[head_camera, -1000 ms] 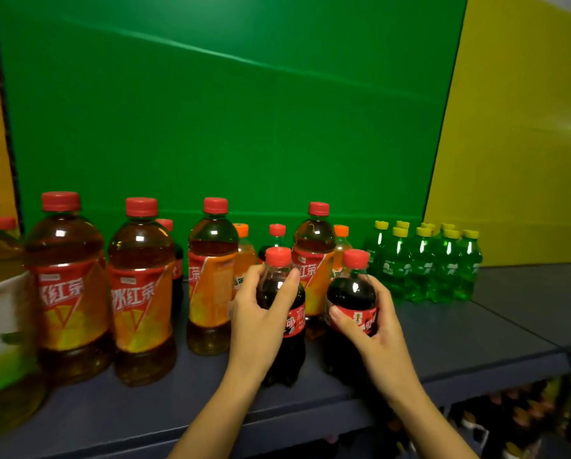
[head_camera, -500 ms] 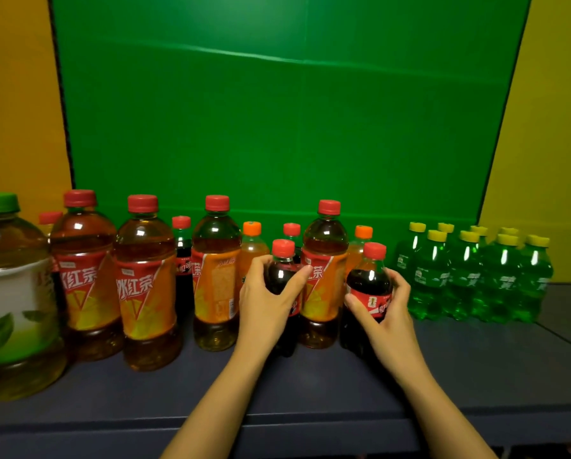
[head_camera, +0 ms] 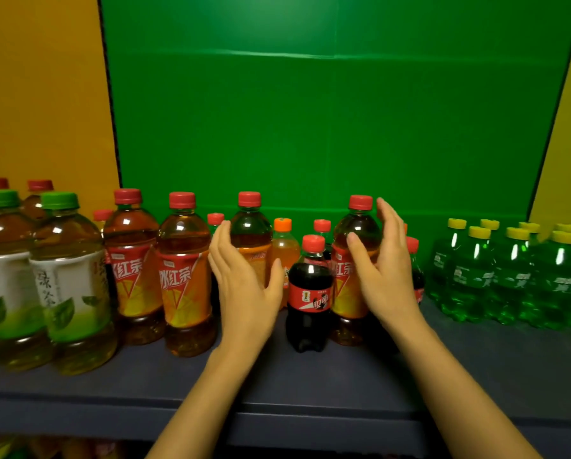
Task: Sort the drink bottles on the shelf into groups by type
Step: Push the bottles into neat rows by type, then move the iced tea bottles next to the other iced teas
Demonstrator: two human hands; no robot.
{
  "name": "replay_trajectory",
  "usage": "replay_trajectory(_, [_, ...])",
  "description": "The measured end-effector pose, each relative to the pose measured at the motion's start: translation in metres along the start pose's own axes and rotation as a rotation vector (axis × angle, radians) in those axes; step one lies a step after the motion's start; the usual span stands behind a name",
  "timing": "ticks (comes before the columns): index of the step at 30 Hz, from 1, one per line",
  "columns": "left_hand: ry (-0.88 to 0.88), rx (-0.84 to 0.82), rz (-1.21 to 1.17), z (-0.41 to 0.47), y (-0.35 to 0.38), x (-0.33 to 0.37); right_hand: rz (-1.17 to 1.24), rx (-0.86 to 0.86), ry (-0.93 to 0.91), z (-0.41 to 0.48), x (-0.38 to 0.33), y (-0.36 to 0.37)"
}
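Two small red-capped dark cola bottles (head_camera: 309, 293), released at mid-shelf (head_camera: 310, 379): left hand (head_camera: 244, 286) and right hand (head_camera: 381, 270) now spread, empty (iced-tea bottles next, seemingly).

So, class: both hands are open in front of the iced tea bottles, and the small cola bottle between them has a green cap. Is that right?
Not quite. In the head view the small cola bottle between the left hand and right hand has a red cap, not green. The rest holds: both hands are open in front of the iced tea bottles.

Glossy clear plastic bottles (head_camera: 310, 293); matt dark shelf (head_camera: 310, 385).
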State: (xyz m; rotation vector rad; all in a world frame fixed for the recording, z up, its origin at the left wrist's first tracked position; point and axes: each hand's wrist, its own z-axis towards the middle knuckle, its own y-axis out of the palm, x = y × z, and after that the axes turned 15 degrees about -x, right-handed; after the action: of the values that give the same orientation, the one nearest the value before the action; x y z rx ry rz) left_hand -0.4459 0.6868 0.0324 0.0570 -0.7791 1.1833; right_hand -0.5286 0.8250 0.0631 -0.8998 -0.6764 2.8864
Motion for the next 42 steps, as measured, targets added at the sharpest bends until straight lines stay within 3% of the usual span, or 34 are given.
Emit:
replay_trajectory(6, [-0.159, -0.118, -0.071, 0.011, 0.001, -0.009, 0.036, 0.001, 0.091, 0.002, 0.009, 0.014])
replay_trajectory(12, [-0.242, -0.161, -0.138, 0.017, 0.002, -0.022, -0.088, -0.014, 0.15, 0.009, 0.008, 0.016])
replay_trajectory(19, [-0.139, -0.158, -0.178, 0.014, -0.006, -0.019, -0.058, -0.015, 0.156, 0.017, 0.004, 0.013])
replay_trajectory(42, [0.113, -0.22, -0.33, 0.044, -0.08, 0.03, 0.067, 0.157, -0.146, 0.044, -0.053, -0.029])
